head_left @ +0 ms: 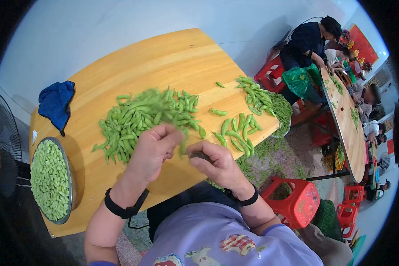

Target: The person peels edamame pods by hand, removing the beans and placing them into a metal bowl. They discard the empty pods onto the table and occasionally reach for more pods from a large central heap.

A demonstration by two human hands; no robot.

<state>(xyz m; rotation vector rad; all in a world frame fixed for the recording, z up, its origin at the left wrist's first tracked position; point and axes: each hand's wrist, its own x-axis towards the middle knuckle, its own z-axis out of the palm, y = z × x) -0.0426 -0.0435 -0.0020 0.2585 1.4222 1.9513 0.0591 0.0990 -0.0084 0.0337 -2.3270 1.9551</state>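
My left hand (157, 148) is closed in a pinch over the front part of the wooden table (164, 57); its fingertips are blurred, and a smeared green shape hangs beside them. Close by on the right, my right hand (219, 163) is curled round a small dark metallic tool (201, 156). Beyond both hands lies a large heap of green bean pods (133, 122). Several loose pods (240, 128) rest at the table's right side, with another bunch (257, 96) behind them. A metal bowl (71, 190) full of shelled green beans (51, 177) stands at the left.
A blue cloth (55, 104) lies at the table's left edge, near a black fan (4, 142). Red stools (292, 201) and scattered pods (275, 153) are on the floor at right. Several people, one in dark clothes (306, 40), are around another table (348, 119).
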